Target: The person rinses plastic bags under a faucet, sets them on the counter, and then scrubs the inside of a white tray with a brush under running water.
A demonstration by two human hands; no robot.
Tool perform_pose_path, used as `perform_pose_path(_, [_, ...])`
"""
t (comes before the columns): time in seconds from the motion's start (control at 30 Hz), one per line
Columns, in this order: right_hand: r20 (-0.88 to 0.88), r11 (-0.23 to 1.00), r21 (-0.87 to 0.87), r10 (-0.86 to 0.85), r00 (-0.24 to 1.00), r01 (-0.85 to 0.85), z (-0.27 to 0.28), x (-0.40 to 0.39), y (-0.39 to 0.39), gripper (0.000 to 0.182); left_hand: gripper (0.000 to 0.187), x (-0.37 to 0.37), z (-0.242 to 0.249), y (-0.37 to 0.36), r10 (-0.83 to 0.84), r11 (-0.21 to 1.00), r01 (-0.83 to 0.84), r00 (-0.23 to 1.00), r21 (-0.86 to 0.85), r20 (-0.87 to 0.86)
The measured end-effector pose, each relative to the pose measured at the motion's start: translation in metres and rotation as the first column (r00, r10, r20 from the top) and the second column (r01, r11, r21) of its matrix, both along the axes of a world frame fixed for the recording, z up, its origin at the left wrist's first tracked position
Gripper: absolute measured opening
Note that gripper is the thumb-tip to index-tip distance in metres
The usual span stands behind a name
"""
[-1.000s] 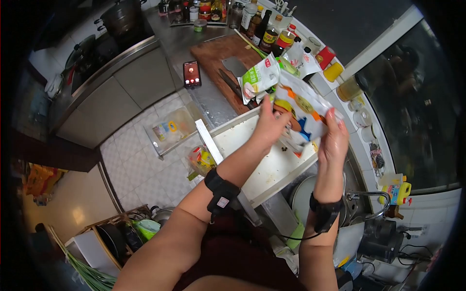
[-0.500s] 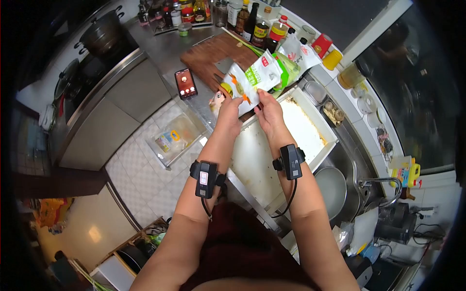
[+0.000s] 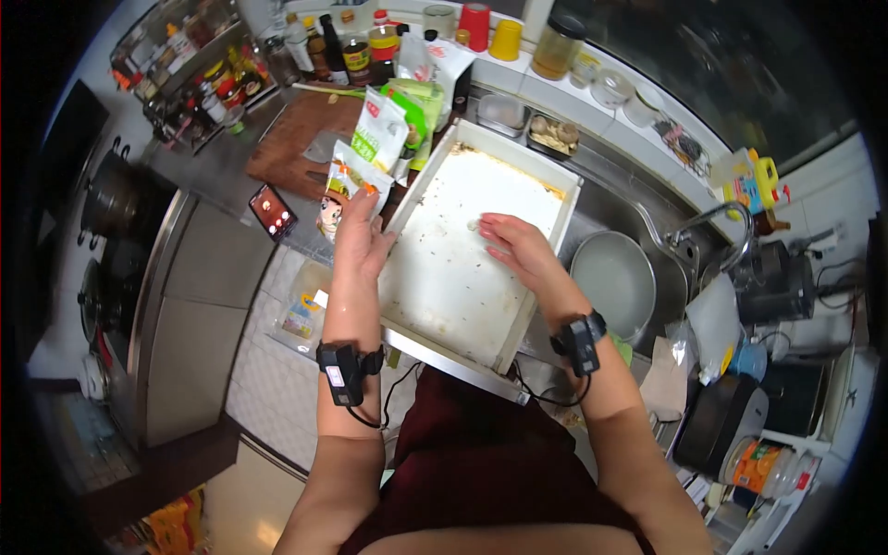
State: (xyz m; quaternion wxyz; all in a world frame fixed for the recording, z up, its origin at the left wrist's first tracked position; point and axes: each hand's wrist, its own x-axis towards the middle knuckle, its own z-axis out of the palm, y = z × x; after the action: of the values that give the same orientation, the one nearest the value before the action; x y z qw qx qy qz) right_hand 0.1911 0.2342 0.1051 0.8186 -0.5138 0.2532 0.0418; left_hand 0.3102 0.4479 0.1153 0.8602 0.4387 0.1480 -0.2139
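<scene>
My left hand [image 3: 363, 233] is at the lower edge of the white food packets, its fingertips overlapping the cartoon-printed packet [image 3: 340, 178] and its thumb apart. Behind that leans a white packet with green lettering [image 3: 381, 129]. My right hand [image 3: 520, 248] hovers over the white drawer [image 3: 520, 319], fingers stretched out and thumb apart. A small whitish bit [image 3: 474, 225] lies by its fingertips. Dark specks are scattered over the drawer's bottom, and brown crumbs line its far edge.
A wooden cutting board [image 3: 291, 139] and a phone [image 3: 272, 211] lie left of the packets. Sauce bottles [image 3: 355, 57] stand behind. To the right are the sink with a round basin [image 3: 613, 285], a faucet [image 3: 717, 227] and a mushroom container [image 3: 553, 135].
The packet both hands held now leans among the other packets by the board. My right hand has moved away from it, over the drawer. The view has turned right.
</scene>
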Motion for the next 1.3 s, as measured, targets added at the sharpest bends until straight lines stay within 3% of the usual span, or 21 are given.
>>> perform_pose_path(0.1, [-0.001, 0.984, 0.061, -0.170, 0.985, 0.170, -0.020, -0.054, -0.044, 0.024, 0.051, -0.011, 0.002, 0.006, -0.004, 0.999, 0.003, 1.000, 0.050, 0.017])
perform_pose_path(0.27, [-0.098, 0.922, 0.101, -0.365, 0.926, 0.374, -0.058, -0.136, -0.090, 0.022, 0.054, -0.035, -0.006, 0.000, -0.106, 0.989, 0.101, 0.994, 0.109, 0.040])
perform_pose_path(0.43, [-0.191, 0.925, -0.049, -0.380, 0.905, 0.377, -0.072, -0.179, -0.090, 0.032, 0.057, -0.062, -0.015, -0.026, -0.270, 0.951, 0.262, 0.962, 0.165, 0.028])
perform_pose_path(0.53, [-0.133, 0.924, -0.270, -0.315, 0.940, 0.271, -0.080, -0.189, -0.087, 0.037, 0.059, -0.077, -0.020, -0.042, -0.339, 0.923, 0.325, 0.940, 0.205, 0.037])
perform_pose_path(0.67, [-0.099, 0.922, -0.329, -0.246, 0.964, 0.202, -0.108, -0.197, -0.093, 0.040, 0.062, -0.098, -0.020, -0.060, -0.402, 0.888, 0.382, 0.915, 0.256, 0.030])
perform_pose_path(0.73, [-0.062, 0.907, -0.370, -0.242, 0.968, 0.203, -0.096, -0.202, -0.092, 0.041, 0.065, -0.109, -0.019, -0.067, -0.417, 0.873, 0.393, 0.908, 0.290, 0.026])
perform_pose_path(0.77, [-0.138, 0.882, -0.446, -0.234, 0.962, 0.151, -0.086, -0.208, -0.091, 0.041, 0.065, -0.112, -0.022, -0.071, -0.424, 0.868, 0.399, 0.905, 0.295, 0.024])
perform_pose_path(0.87, [-0.100, 0.892, -0.406, -0.259, 0.961, 0.199, -0.110, -0.219, -0.104, 0.039, 0.066, -0.124, -0.027, -0.074, -0.434, 0.854, 0.401, 0.901, 0.331, 0.028])
perform_pose_path(0.97, [-0.100, 0.813, -0.550, -0.291, 0.951, 0.191, -0.128, -0.234, -0.121, 0.035, 0.065, -0.138, -0.031, -0.075, -0.449, 0.835, 0.400, 0.893, 0.377, 0.046])
perform_pose_path(1.1, [-0.060, 0.822, -0.525, -0.297, 0.953, 0.223, -0.127, -0.250, -0.131, 0.031, 0.058, -0.156, -0.035, -0.080, -0.447, 0.814, 0.381, 0.893, 0.438, 0.055])
perform_pose_path(1.17, [-0.037, 0.787, -0.582, -0.278, 0.960, 0.206, -0.130, -0.256, -0.132, 0.031, 0.051, -0.167, -0.035, -0.085, -0.461, 0.783, 0.363, 0.884, 0.505, 0.080])
perform_pose_path(1.23, [-0.181, 0.704, -0.710, -0.188, 0.965, 0.004, -0.125, -0.259, -0.134, 0.030, 0.044, -0.178, -0.033, -0.089, -0.492, 0.732, 0.331, 0.861, 0.595, 0.126])
perform_pose_path(1.27, [-0.256, 0.648, -0.755, -0.147, 0.955, -0.103, -0.123, -0.261, -0.134, 0.030, 0.041, -0.180, -0.040, -0.088, -0.549, 0.680, 0.259, 0.800, 0.686, 0.242])
perform_pose_path(1.3, [-0.227, 0.510, -0.851, -0.137, 0.964, -0.128, -0.127, -0.264, -0.132, 0.031, 0.038, -0.180, -0.052, -0.086, -0.606, 0.627, 0.168, 0.718, 0.761, 0.341])
